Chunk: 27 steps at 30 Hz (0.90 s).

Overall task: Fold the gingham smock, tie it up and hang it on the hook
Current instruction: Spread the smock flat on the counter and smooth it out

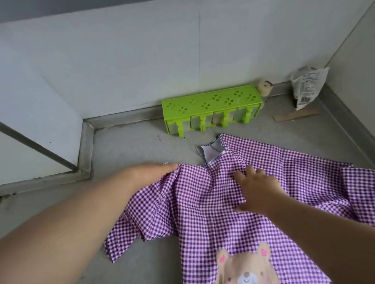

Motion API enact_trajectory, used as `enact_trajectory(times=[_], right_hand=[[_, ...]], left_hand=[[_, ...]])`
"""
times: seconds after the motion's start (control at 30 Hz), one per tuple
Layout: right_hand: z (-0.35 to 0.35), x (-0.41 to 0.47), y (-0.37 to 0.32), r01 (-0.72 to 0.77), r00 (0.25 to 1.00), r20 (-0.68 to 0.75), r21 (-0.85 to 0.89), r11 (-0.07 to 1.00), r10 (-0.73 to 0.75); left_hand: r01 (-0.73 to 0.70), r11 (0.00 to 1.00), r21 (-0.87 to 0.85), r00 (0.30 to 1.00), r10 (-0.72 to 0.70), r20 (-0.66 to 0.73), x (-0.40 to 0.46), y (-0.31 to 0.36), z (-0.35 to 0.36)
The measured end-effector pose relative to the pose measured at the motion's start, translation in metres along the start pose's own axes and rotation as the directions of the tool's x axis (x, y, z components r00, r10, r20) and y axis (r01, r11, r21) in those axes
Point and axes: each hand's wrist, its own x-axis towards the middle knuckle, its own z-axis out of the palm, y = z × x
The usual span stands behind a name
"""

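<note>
In the head view, the gingham smock (221, 198) lies spread on the grey floor (123, 152), filling the lower right of the frame, neck opening toward the wall and one sleeve bunched at its left edge. The left hand (152, 171) reaches in from the lower left, fingers straight and flat against that crumpled shoulder. The right hand (258, 188), centre right, rests on the chest with fingers spread and relaxed, gripping nothing.

The step in hand looks like smoothing before the first fold. It would go best with the right palm pinning the chest while the left draws the gathered sleeve out flat, so creases do not get folded in.

The cloth is thin purple-and-white check, limp and easily rucked, with a striped neck trim and a brown bear patch (246, 273) at the bottom of the frame. A green hook rack (211, 109) sits on the floor above it, well apart.
</note>
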Motion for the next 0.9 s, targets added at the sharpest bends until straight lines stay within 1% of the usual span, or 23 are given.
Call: enact_trajectory(times=[0.07, 0.13, 0.17, 0.2, 0.23, 0.27, 0.3, 0.33, 0.37, 0.4, 0.43, 0.47, 0.5, 0.53, 0.57, 0.6, 0.63, 0.7, 0.73, 0.8, 0.83, 0.87, 0.9], right_hand=[[0.001, 0.001, -0.001, -0.007, 1.000, 0.020, -0.008, 1.000, 0.007], [0.001, 0.002, 0.000, -0.014, 0.999, 0.034, -0.031, 0.999, 0.016], [0.002, 0.002, -0.001, -0.015, 0.999, 0.033, -0.034, 0.999, 0.016], [0.002, 0.002, 0.001, -0.015, 0.999, 0.034, -0.029, 0.999, 0.016], [0.003, 0.003, 0.002, -0.016, 0.999, 0.033, -0.020, 1.000, 0.016], [0.003, 0.003, 0.003, -0.016, 0.999, 0.033, -0.010, 1.000, 0.017], [0.004, 0.003, 0.005, -0.021, 0.999, 0.033, 0.001, 1.000, 0.021], [0.004, 0.004, 0.007, -0.027, 0.999, 0.031, 0.012, 1.000, 0.027], [0.004, 0.004, 0.009, -0.034, 0.999, 0.032, 0.017, 0.999, 0.034], [0.004, 0.004, 0.010, -0.043, 0.998, 0.036, 0.019, 0.999, 0.042], [0.004, 0.004, 0.012, -0.053, 0.998, 0.043, 0.021, 0.998, 0.052], [0.003, 0.004, 0.012, -0.063, 0.997, 0.050, 0.021, 0.998, 0.061], [0.003, 0.005, 0.014, -0.073, 0.996, 0.058, 0.023, 0.997, 0.072], [0.002, 0.005, 0.015, -0.087, 0.994, 0.066, 0.030, 0.996, 0.085], [0.002, 0.006, 0.016, -0.106, 0.992, 0.068, 0.042, 0.993, 0.103], [0.002, 0.006, 0.018, -0.133, 0.990, 0.065, 0.059, 0.989, 0.129], [0.002, 0.007, 0.020, -0.164, 0.985, 0.061, 0.079, 0.983, 0.159], [0.001, 0.009, 0.022, -0.196, 0.981, 0.038, 0.114, 0.974, 0.193], [0.000, 0.009, 0.022, -0.171, 0.985, 0.001, 0.128, 0.977, 0.173], [0.000, 0.010, 0.018, -0.027, 0.995, -0.087, 0.153, 0.988, 0.041], [0.000, 0.010, 0.015, 0.060, 0.994, -0.099, 0.153, 0.986, -0.045], [0.001, 0.010, 0.011, 0.120, 0.991, -0.078, 0.147, 0.982, -0.110], [0.002, 0.009, 0.008, 0.143, 0.989, -0.040, 0.144, 0.979, -0.139]], left_hand=[[-0.074, 0.986, 0.146, 0.990, 0.090, -0.106, 0.001, 0.017, 0.006], [-0.102, 0.968, 0.230, 0.976, 0.142, -0.164, 0.002, 0.029, 0.013], [-0.120, 0.965, 0.231, 0.970, 0.164, -0.178, -0.003, 0.035, 0.016], [-0.157, 0.970, 0.188, 0.961, 0.194, -0.197, -0.004, 0.041, 0.016], [-0.193, 0.976, 0.102, 0.951, 0.211, -0.225, -0.004, 0.047, 0.014], [-0.234, 0.972, -0.023, 0.940, 0.221, -0.259, -0.009, 0.052, 0.011], [-0.290, 0.942, -0.171, 0.928, 0.233, -0.292, -0.012, 0.057, 0.005], [-0.334, 0.886, -0.322, 0.922, 0.235, -0.309, -0.014, 0.060, -0.002], [-0.365, 0.807, -0.463, 0.920, 0.239, -0.310, -0.017, 0.063, -0.007], [-0.371, 0.738, -0.564, 0.925, 0.238, -0.297, -0.017, 0.064, -0.012], [-0.367, 0.702, -0.610, 0.929, 0.240, -0.283, -0.018, 0.064, -0.013], [-0.357, 0.732, -0.580, 0.932, 0.239, -0.272, -0.019, 0.063, -0.013], [-0.324, 0.799, -0.507, 0.942, 0.226, -0.247, -0.018, 0.061, -0.010], [-0.273, 0.865, -0.421, 0.958, 0.206, -0.199, -0.016, 0.055, -0.008], [-0.238, 0.899, -0.368, 0.970, 0.198, -0.143, -0.015, 0.049, -0.004], [-0.220, 0.910, -0.352, 0.975, 0.197, -0.100, -0.013, 0.043, -0.002], [-0.203, 0.913, -0.354, 0.979, 0.185, -0.084, -0.008, 0.039, 0.000], [-0.210, 0.926, -0.313, 0.977, 0.191, -0.090, -0.007, 0.039, 0.004], [-0.225, 0.941, -0.253, 0.974, 0.207, -0.097, -0.006, 0.039, 0.007], [-0.220, 0.958, -0.183, 0.974, 0.206, -0.095, -0.007, 0.036, 0.012], [-0.188, 0.960, -0.209, 0.982, 0.179, -0.059, -0.005, 0.031, 0.013], [-0.119, 0.961, -0.250, 0.993, 0.122, -0.003, 0.001, 0.024, 0.011], [-0.048, 0.962, -0.270, 0.996, 0.067, 0.060, 0.003, 0.017, 0.010]])
